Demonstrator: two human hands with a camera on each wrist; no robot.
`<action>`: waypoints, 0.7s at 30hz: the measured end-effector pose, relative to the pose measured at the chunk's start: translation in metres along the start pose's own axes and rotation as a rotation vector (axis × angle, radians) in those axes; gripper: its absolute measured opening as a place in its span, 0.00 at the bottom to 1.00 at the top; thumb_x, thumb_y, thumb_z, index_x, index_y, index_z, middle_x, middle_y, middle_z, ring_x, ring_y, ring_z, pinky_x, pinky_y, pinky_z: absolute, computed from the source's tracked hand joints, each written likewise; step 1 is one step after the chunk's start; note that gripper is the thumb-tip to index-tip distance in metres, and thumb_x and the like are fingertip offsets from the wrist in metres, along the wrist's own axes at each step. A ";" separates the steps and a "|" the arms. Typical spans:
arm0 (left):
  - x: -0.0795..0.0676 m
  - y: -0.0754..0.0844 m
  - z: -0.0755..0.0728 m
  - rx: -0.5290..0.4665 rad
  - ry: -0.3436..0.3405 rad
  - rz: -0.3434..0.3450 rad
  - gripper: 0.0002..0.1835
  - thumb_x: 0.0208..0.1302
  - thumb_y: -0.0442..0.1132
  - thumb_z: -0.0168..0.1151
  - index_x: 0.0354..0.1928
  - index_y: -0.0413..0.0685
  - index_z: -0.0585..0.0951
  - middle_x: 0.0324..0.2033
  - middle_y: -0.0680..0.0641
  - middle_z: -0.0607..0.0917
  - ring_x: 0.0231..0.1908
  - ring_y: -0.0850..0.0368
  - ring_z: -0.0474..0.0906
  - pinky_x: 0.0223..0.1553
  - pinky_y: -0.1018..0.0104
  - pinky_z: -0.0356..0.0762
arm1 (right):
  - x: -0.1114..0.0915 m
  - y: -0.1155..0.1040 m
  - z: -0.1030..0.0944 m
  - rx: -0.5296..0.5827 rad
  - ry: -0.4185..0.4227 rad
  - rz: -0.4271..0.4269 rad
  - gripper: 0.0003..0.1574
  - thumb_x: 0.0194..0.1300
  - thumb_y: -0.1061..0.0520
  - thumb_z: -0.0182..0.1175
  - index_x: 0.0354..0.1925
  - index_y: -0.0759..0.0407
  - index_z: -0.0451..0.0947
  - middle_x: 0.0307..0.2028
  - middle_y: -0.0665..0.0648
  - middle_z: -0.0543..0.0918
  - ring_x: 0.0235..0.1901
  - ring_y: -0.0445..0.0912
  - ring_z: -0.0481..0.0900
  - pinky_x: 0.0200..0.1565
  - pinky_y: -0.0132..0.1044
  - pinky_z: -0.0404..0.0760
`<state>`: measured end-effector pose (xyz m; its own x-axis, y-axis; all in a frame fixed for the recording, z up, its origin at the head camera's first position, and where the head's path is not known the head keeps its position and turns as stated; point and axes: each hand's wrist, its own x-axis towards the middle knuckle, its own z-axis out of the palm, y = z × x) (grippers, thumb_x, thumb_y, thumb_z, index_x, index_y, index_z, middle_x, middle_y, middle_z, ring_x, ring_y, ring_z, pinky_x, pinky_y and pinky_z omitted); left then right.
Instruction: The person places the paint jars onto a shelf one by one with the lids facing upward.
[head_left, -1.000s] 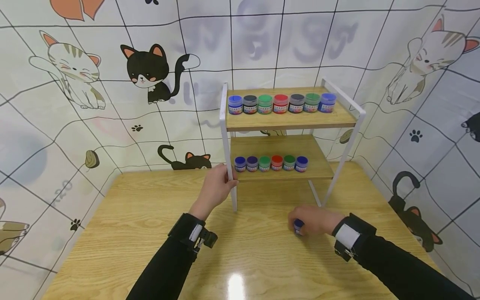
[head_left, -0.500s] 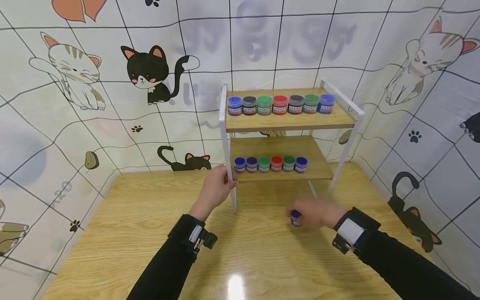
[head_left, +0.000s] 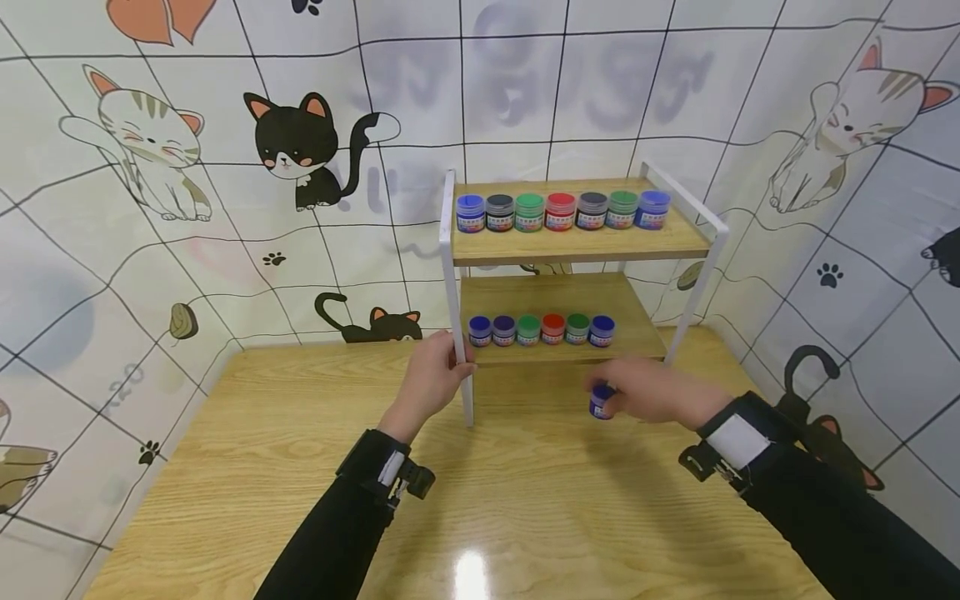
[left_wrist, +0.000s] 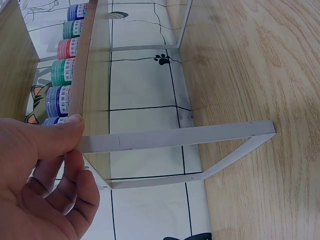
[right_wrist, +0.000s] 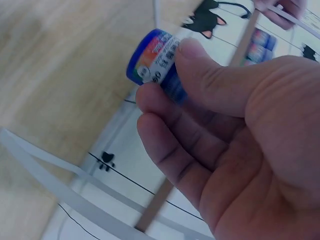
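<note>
A two-tier shelf (head_left: pixel 577 244) with wooden boards and a white metal frame stands on the table. My left hand (head_left: pixel 429 379) pinches its front left leg at the lower board, thumb on the near side, as the left wrist view shows. Between the thumb and fingers of my right hand (head_left: pixel 652 389) is a small blue paint jar (right_wrist: pixel 155 60), held in the air just below the lower board's front edge, toward its right end. On that board several paint jars (head_left: pixel 552 328) stand in a row, blue, purple, green and red. The upper board bears another row of jars (head_left: pixel 560 212).
The wooden table (head_left: pixel 300 492) reaches out in front of the shelf and to both sides. Behind and beside it hangs a white cloth (head_left: pixel 420 92) with grid lines and cartoon cats. The lower board (head_left: pixel 637 329) shows bare wood right of its last jar.
My right hand has lifted the blue paint jar from near the tabletop up toward the lower board. My left hand stays on the shelf leg.
</note>
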<state>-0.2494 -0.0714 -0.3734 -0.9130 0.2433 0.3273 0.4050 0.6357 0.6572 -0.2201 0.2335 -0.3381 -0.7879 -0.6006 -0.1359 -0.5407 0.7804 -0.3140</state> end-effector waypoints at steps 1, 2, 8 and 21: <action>0.000 0.000 0.000 0.000 0.000 0.000 0.06 0.57 0.32 0.67 0.30 0.46 0.78 0.26 0.48 0.75 0.28 0.54 0.71 0.28 0.63 0.71 | -0.001 -0.001 -0.004 -0.007 0.009 -0.003 0.19 0.58 0.61 0.65 0.50 0.62 0.77 0.46 0.59 0.82 0.47 0.53 0.77 0.49 0.52 0.77; 0.000 0.000 0.000 0.000 0.000 0.000 0.06 0.57 0.32 0.67 0.30 0.46 0.78 0.26 0.48 0.75 0.28 0.54 0.71 0.28 0.63 0.71 | -0.003 -0.002 -0.008 -0.019 0.015 -0.009 0.20 0.58 0.61 0.66 0.49 0.62 0.78 0.46 0.60 0.82 0.48 0.54 0.77 0.50 0.52 0.76; 0.001 0.000 0.000 0.001 0.004 0.006 0.06 0.57 0.32 0.68 0.30 0.46 0.78 0.25 0.48 0.75 0.27 0.54 0.71 0.27 0.63 0.72 | -0.011 -0.007 -0.030 -0.022 0.036 -0.032 0.20 0.55 0.63 0.67 0.48 0.63 0.79 0.47 0.62 0.82 0.47 0.57 0.77 0.49 0.54 0.77; 0.002 -0.002 0.001 0.009 0.001 0.001 0.05 0.57 0.32 0.67 0.31 0.46 0.79 0.26 0.48 0.75 0.27 0.54 0.71 0.27 0.63 0.71 | -0.018 -0.005 -0.058 -0.158 0.124 0.066 0.21 0.53 0.65 0.68 0.48 0.62 0.80 0.42 0.59 0.84 0.40 0.50 0.80 0.41 0.48 0.81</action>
<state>-0.2525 -0.0715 -0.3750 -0.9125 0.2437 0.3285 0.4057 0.6422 0.6504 -0.2204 0.2504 -0.2797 -0.8482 -0.5287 -0.0315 -0.5183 0.8409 -0.1556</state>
